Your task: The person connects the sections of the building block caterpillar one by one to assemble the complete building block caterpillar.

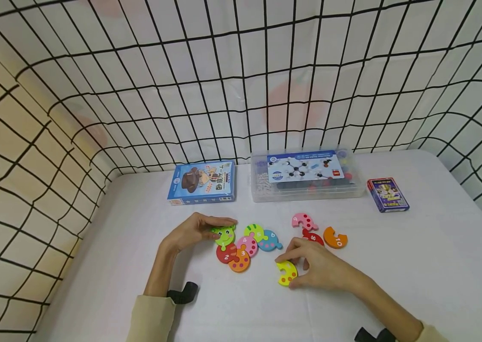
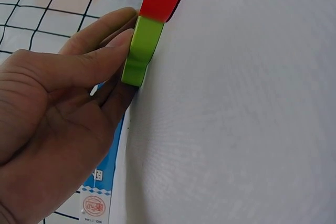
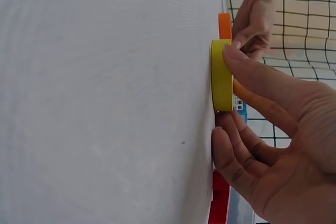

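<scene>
My left hand (image 1: 191, 231) holds the green smiling caterpillar-head puzzle piece (image 1: 225, 237) by its edge, thumb on one side. Joined to that head is a winding row of round puzzle pieces: a red one (image 1: 225, 255), an orange one (image 1: 240, 264), a pink one, a light green one and a blue one (image 1: 269, 241) at the right end. With thumb and fingers, my right hand (image 1: 326, 266) pinches a yellow notched puzzle piece (image 1: 291, 276) low over the cloth, apart from the row. In the right wrist view the yellow piece (image 3: 221, 77) appears edge-on.
Beyond the right hand lie a pink piece (image 1: 302, 221), a partly covered red piece (image 1: 314, 238) and an orange piece (image 1: 332, 239). Farther back stand a blue game box (image 1: 202, 183), a clear plastic case (image 1: 305, 190) and a small card box (image 1: 388, 194). Black wire mesh borders the white-covered table.
</scene>
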Available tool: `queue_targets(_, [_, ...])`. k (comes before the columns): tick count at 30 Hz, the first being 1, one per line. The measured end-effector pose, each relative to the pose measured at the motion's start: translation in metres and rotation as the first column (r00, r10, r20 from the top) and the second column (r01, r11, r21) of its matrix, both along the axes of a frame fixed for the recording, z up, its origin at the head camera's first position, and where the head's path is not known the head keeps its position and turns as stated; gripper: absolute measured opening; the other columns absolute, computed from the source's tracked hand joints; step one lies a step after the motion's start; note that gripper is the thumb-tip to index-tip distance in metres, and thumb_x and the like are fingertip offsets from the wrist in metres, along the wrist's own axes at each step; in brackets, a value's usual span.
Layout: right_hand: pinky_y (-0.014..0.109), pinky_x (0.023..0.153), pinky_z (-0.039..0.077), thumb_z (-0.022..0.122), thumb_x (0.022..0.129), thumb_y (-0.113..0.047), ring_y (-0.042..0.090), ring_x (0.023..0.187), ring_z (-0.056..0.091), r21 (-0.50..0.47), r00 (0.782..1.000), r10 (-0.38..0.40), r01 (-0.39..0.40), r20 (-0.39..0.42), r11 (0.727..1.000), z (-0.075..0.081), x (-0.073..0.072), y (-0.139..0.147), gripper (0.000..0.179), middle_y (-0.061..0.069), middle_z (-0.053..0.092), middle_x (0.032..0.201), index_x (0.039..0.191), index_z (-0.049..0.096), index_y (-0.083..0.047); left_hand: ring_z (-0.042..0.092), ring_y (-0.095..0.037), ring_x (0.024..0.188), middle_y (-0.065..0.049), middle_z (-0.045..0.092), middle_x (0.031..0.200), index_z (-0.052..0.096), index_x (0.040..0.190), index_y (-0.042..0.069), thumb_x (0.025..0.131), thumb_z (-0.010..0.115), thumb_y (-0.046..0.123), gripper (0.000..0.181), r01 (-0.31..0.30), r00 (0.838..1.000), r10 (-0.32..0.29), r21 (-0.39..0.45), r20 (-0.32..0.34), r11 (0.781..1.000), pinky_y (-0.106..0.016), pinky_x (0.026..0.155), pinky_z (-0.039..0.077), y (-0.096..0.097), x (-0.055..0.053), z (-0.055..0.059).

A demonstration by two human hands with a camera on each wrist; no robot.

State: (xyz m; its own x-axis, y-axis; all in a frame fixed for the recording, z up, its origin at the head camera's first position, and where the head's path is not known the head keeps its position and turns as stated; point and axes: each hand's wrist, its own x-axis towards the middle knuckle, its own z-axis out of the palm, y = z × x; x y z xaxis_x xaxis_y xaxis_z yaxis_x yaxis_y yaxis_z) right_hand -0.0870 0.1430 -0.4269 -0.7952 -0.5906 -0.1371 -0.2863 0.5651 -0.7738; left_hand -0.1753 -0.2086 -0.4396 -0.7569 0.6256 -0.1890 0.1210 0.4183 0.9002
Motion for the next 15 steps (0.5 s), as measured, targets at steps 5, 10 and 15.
queue_targets(5, [0.018, 0.072, 0.054, 0.09, 0.079, -0.027, 0.01, 0.092, 0.053, 0.0, 1.0, 0.007, -0.007, 0.008, 1.0, 0.0, 0.0007, -0.0002, 0.045, -0.006, 0.059, 0.106, 0.122, 0.077, -0.022, 0.049, -0.029, 0.148, -0.005, 0.065, 0.146, 0.067, 0.139, 0.014, 0.097, 0.06, -0.006, 0.047, 0.005, 1.0, -0.005, -0.002, -0.005, 1.0, -0.054, 0.122, 0.039, 0.0004, -0.0005, -0.0006])
queue_targets(10, [0.018, 0.07, 0.053, 0.088, 0.082, -0.027, 0.011, 0.085, 0.054, 0.002, 1.0, -0.014, 0.014, -0.006, 1.0, 0.0003, 0.0008, -0.0011, 0.046, -0.003, 0.057, 0.109, 0.125, 0.075, -0.019, 0.049, -0.029, 0.148, -0.005, 0.065, 0.145, 0.067, 0.139, 0.014, 0.097, 0.06, -0.006, 0.047, -0.001, 1.0, 0.001, -0.004, 0.0, 1.0, -0.053, 0.122, 0.039, 0.0004, -0.0002, 0.0])
queue_targets(15, [0.018, 0.071, 0.054, 0.085, 0.086, -0.023, 0.013, 0.083, 0.057, -0.011, 0.997, -0.073, 0.072, -0.025, 0.997, 0.0013, 0.0001, -0.0018, 0.044, -0.001, 0.058, 0.116, 0.128, 0.073, -0.02, 0.05, -0.028, 0.147, -0.005, 0.065, 0.145, 0.067, 0.139, 0.014, 0.097, 0.061, -0.005, 0.047, -0.003, 1.0, 0.003, -0.004, -0.002, 1.0, -0.053, 0.122, 0.04, 0.0003, 0.0005, 0.0015])
